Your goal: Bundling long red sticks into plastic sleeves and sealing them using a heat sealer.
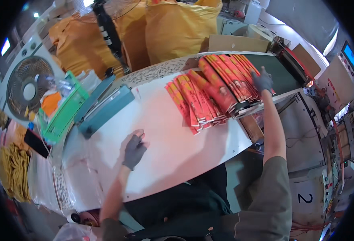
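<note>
While the left hand (134,152), in a grey glove with bare fingertips showing, hangs over the white tabletop (161,160) with its fingers loosely curled and a small gap beside the thumb, the right hand (263,81), gloved alike, is at the far right end of the red packets (228,78). Its thumb and forefinger stand apart; whether the other fingers press on the last packet cannot be told.

These long, flat packets, printed in yellow, lie overlapping in a slanted row on the dark green conveyor belt (274,69). Directly left of them, a second red bunch (195,100) lies fanned on the tabletop, its near ends uneven, and a packet or two lean across between both groups.

Left of the left hand sits a teal bar sealer (106,112), its long arm raised; beside it, farther left, a green plastic basket (66,109) holds clear plastic and something orange. Behind the basket stands a white box fan (29,91). Large yellow sacks (181,34) fill the far side, and a cardboard strip (237,43) edges the belt's far side. Folded yellow fabric (14,172) lies at the near left.
</note>
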{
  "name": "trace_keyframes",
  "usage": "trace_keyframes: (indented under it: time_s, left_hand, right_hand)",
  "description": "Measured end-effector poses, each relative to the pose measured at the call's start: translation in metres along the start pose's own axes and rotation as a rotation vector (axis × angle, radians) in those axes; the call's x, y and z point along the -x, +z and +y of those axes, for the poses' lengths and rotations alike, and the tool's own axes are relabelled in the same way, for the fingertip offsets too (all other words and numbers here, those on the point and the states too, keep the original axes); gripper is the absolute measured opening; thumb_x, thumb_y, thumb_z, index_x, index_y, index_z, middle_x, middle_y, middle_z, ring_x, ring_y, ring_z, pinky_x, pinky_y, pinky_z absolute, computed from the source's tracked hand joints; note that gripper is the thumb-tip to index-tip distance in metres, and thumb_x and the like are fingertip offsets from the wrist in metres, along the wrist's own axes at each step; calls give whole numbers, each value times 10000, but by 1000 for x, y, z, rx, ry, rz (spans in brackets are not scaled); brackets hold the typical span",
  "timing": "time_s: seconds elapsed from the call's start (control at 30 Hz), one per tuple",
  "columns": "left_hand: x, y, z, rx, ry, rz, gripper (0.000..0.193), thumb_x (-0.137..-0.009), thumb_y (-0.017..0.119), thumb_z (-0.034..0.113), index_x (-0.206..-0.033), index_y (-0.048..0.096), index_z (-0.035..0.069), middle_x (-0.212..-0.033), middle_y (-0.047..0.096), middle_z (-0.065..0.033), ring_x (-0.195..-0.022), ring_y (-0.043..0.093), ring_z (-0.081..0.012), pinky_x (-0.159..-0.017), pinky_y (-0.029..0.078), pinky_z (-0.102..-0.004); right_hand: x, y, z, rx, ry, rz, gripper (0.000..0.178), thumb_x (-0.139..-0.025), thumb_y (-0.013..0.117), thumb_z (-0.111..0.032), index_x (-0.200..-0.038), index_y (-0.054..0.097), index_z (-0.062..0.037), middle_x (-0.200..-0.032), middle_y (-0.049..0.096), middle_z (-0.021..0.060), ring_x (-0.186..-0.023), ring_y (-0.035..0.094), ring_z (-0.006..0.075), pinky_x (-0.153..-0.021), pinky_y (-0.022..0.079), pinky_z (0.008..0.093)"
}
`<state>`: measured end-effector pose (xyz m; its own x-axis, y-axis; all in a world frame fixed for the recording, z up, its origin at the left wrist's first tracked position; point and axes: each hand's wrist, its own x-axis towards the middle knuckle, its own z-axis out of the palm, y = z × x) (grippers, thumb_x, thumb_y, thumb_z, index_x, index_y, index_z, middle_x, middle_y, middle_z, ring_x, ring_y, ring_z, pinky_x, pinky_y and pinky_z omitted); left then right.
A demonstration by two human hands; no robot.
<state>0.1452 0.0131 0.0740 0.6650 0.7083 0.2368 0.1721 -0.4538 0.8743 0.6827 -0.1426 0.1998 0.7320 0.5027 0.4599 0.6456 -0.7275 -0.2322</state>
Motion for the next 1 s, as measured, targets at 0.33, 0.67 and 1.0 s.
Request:
trace_keyframes:
  time_s: [0.33,0.67,1.0]
  left_hand:
    - [-146,118,-3,82,121,393,438,-867,567,88,-1261,420,-34,-1231,494,-156,-1138,513,-241,-900,440,-315]
    - [-182,138,-19,215,-28,342,819,-845,634,244,-1402,117,-60,-1383,332,-230,-1304,335,-250,-1062,271,-304]
    - [22,108,57,883,-654,-42,593,-889,540,351,-1357,351,39,-1323,432,-131,-1187,459,-253,-978,410,-382]
  right_hand:
    - [58,-24,-128,-181,-337,-579,805,-737,587,-614,-1227,482,17,-1054,587,265,-988,585,380,-864,458,388]
    - [105,127,-139,-1119,87,-151,958,-728,599,-617,-1304,321,96,-1219,478,320,-1152,479,406,-972,379,381]
    - [277,2,-139,-1065,68,-950,1082,-732,565,-678,-1412,134,44,-1360,359,281,-1266,380,341,-1049,294,351]
